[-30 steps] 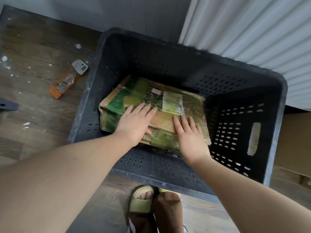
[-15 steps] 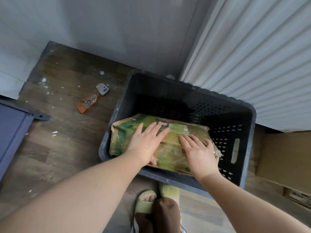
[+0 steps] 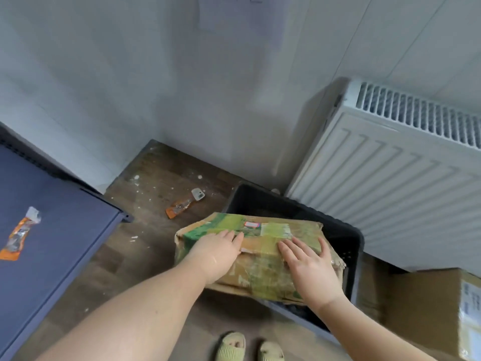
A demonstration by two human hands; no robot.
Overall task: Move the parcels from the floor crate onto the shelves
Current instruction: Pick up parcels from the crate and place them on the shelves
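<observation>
1. Parcel (image 3: 263, 256) is a flat cardboard box wrapped in clear tape, with green print and a pale label with a small red mark on top. It is up above the crate (image 3: 348, 246), tilted, with its near edge lower than its far edge. It covers most of the crate's left and near part.
2. Left hand (image 3: 217, 252) lies on the parcel's left side. The fingers are flat and close together on top, pointing toward the label. I cannot see the thumb, so I cannot tell if it hooks under the edge.
3. Right hand (image 3: 311, 267) lies on the parcel's right side. The fingers are spread wide and flat on top. The thumb side goes down toward the near edge, and I cannot tell if it grips there.
4. The crate is black, with small holes in its walls. It sits on the brown wood floor (image 3: 161, 183), just beside a white radiator (image 3: 390, 183).
5. An orange wrapper (image 3: 184, 203) lies on the floor left of the crate, near some white specks.
6. A dark blue shelf (image 3: 65, 230) is at the far left, well apart from the parcel. Another orange wrapper (image 3: 19, 234) lies on it.
7. A brown box (image 3: 432, 306) stands on the floor at the right, next to the crate.
8. Two pale green slippers (image 3: 250, 346) show at the bottom, near the crate's near wall.
</observation>
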